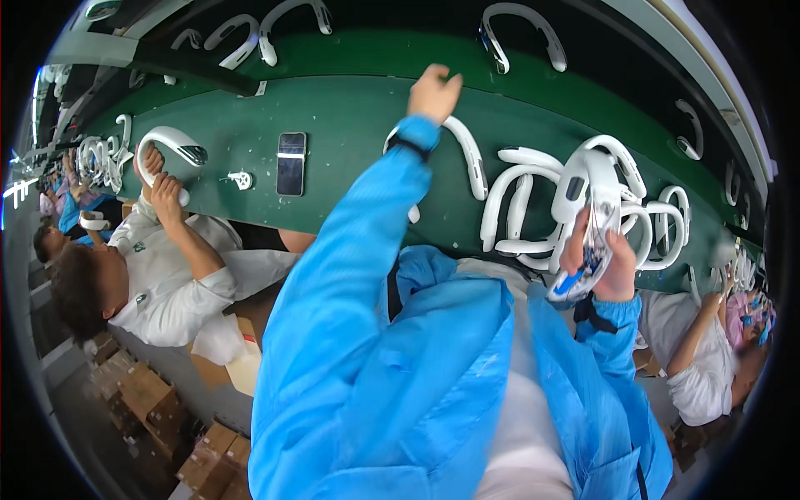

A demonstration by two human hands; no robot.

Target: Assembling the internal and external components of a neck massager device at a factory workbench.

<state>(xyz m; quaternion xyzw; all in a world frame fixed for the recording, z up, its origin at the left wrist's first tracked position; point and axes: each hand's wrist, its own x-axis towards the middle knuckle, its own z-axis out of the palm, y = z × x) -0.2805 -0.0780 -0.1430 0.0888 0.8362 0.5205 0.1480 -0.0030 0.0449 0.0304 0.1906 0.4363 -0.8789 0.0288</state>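
Observation:
My left hand (434,93) is stretched out over the far side of the green table, thumb apart from the loosely curled fingers, and nothing shows in it. Under that wrist lies a white U-shaped neck fan (468,158), partly hidden by my sleeve. My right hand (615,268) grips another white neck fan (587,179) close to my body. The lower end of this held fan shows wiring and a blue part inside clear or opened casing. Behind it, several white neck fans (521,204) lie in a loose, overlapping pile.
A phone (291,164) and a small white part (241,179) lie on the green table (350,125). Across the far strip stand more neck fans (525,12). At left, a co-worker in white (167,275) holds one; another co-worker (700,358) sits at right. Cardboard boxes (150,392) are stacked behind.

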